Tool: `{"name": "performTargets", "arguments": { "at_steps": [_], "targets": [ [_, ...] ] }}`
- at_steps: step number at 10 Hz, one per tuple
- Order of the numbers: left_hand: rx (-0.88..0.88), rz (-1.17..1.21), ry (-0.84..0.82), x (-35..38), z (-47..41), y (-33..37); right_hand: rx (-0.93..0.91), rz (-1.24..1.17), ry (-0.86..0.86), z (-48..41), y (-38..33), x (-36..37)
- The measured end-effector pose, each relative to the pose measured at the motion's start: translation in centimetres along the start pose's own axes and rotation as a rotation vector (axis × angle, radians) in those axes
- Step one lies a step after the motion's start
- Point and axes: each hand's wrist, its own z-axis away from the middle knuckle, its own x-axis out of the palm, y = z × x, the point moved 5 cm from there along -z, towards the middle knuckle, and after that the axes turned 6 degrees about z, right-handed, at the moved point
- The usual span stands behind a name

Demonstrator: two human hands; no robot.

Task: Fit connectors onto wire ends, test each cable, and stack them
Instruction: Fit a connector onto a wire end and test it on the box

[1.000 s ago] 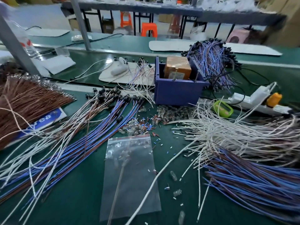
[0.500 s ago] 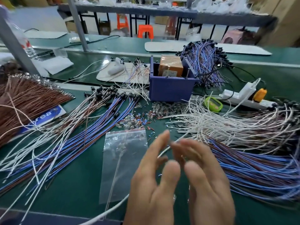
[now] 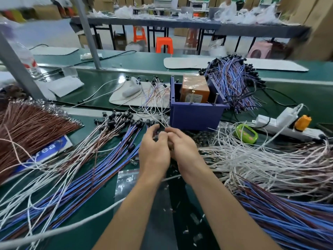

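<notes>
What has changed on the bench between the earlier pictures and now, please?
Both hands entered from below and reached forward: left hand and right hand now meet, fingers curled, in front of the blue box; whether they hold anything is hidden. Wire bundles, box and plastic bag lie unmoved.

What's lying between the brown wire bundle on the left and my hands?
The head view shows a fan of blue, brown and white cables with black connectors, spread between the brown wire bundle and your left hand.

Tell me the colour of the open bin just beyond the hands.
The bin is dark blue-violet, seen best in the head view.
</notes>
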Motion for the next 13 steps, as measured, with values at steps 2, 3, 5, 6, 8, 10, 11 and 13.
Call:
{"name": "performTargets", "arguments": {
  "at_steps": [2,3,5,6,8,10,11,13],
  "targets": [
    [0.351,-0.11,-0.45,-1.7,4.4,3.5,0.024,0.236,-0.047,-3.7,-0.9,1.5],
    [0.1,-0.265,-1.099,-2.9,6.3,2.3,0.03,0.326,-0.057,-4.7,-0.8,2.1],
    [-0.11,-0.532,-1.179,-8.4,2.1,0.7,-0.029,0.581,-0.113,-4.5,-0.4,3.1],
    [-0.042,-0.674,-0.97,-9.9,-1.4,0.7,-0.08,0.688,-0.098,-3.9,-1.0,3.6],
    [0.119,-0.851,-0.436,-10.1,-8.2,1.2,-0.176,0.886,-0.072,-2.6,-1.3,3.4],
    [0.295,-0.897,0.064,-8.0,-9.4,-0.2,-0.217,0.966,-0.115,-1.6,-1.1,3.2],
    [0.322,-0.845,0.141,-8.5,-9.3,-0.8,-0.264,0.92,-0.108,-1.4,-1.0,3.8],
    [0.702,-0.765,0.355,-8.6,-6.9,1.2,-0.203,0.528,-0.111,-1.5,-0.7,4.5]
  ]
}}
